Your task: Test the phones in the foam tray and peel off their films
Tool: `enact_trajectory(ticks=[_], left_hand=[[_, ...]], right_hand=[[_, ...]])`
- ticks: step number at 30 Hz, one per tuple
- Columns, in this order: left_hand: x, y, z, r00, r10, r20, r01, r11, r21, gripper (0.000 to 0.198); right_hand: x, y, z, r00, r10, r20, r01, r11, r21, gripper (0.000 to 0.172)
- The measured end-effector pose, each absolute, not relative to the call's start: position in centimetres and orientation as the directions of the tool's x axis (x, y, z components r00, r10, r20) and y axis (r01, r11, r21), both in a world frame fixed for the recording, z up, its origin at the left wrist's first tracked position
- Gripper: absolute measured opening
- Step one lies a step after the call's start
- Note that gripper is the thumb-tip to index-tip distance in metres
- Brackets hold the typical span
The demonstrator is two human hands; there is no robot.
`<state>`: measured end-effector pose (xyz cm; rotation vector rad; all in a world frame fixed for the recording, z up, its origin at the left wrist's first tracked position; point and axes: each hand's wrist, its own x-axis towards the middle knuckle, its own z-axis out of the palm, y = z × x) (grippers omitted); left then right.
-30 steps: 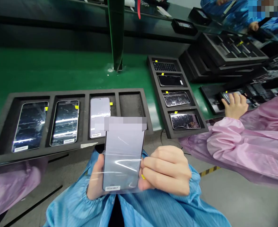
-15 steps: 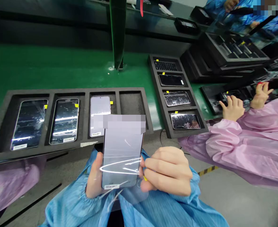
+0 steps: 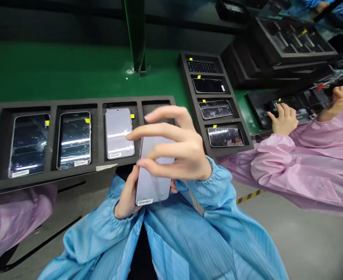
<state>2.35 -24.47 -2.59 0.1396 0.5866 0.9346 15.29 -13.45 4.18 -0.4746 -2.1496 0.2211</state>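
My left hand [image 3: 128,196] is closed around a smartphone [image 3: 154,186] with a lit pale grey screen and a white barcode label at its lower left corner. My right hand [image 3: 177,146] reaches across the upper part of that phone, fingers stretched and spread, covering much of the screen. Its lowest fingertip is close to my left thumb at the phone's left edge; whether they touch I cannot tell. Clear film is not distinguishable now. Just beyond, a black foam tray [image 3: 100,128] holds another lit phone [image 3: 119,134] and two dark-screened phones [image 3: 74,140] [image 3: 28,146], with yellow tabs.
A second foam tray [image 3: 193,102] at the right holds phones with yellow tabs. Stacked black trays [image 3: 294,58] stand behind it. A green post [image 3: 135,39] rises from the green bench [image 3: 81,74]. A co-worker's hands [image 3: 284,118] in pink sleeves work at the far right.
My right hand has left the phone's lower right edge, where it pinched a yellow tab with clear film, and now spreads over the screen. The camera view has shifted, and the phone appears higher.
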Motion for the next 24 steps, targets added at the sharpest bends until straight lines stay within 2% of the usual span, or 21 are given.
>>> enact_trajectory(ticks=[5,12,19,24], left_hand=[[1.9,-23.8,-1.7,0.502,0.804,-0.319,-0.694,0.595,0.407,0.071],[1.0,-23.6,-1.1,0.625,0.763,-0.162,-0.699,0.64,0.32,0.072],[1.3,-24.0,-0.1,0.655,0.746,-0.121,-0.698,0.658,0.283,0.071],[1.8,-24.0,0.8,0.644,0.754,-0.132,-0.715,0.654,0.245,0.067]], right_hand=[[15.2,-12.8,4.8,-0.526,0.653,0.545,0.369,0.753,-0.546,0.025],[16.0,-12.0,4.2,-0.549,0.685,0.479,0.279,0.691,-0.667,0.039],[15.8,-11.6,3.4,-0.466,0.742,0.481,0.2,0.618,-0.76,0.037],[15.6,-11.2,2.6,-0.409,0.806,0.428,0.17,0.528,-0.832,0.036]])
